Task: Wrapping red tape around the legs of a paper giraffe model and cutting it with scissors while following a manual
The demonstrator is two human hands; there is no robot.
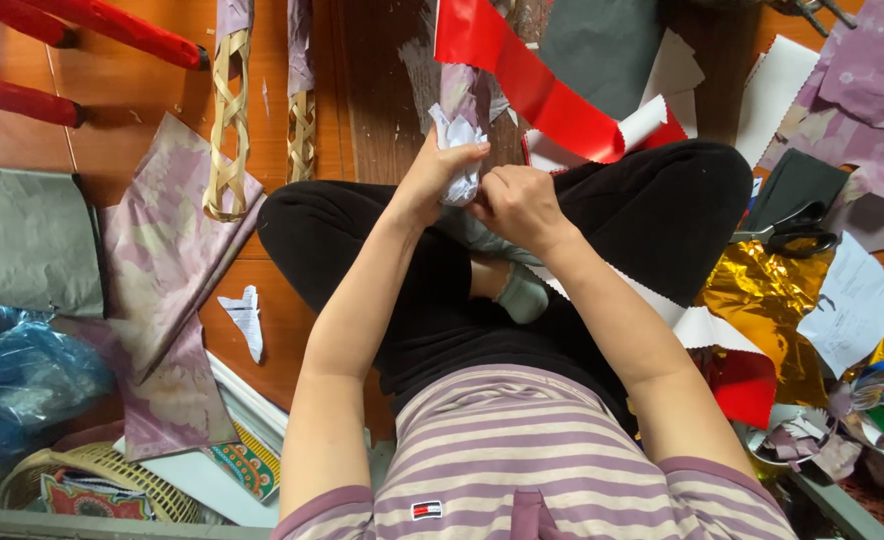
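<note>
While both hands, left (430, 180) and right (518, 205), pinch crumpled white paper (457, 150), red sheet (532, 85) beyond, gold foil (767, 300) rightward

Soft, even daylight fills the room, shadows faint; the gold foil (762, 300) glints with glare, edges bow slightly from the wide lens, focus crisp throughout.

right hand (518, 205) fingertips hidden, crumpled white paper (459, 150) partly covered

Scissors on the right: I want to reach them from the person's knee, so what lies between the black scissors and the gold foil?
Nothing, in the head view: the black scissors lie right against the gold foil, overlapping its upper edge.
</note>
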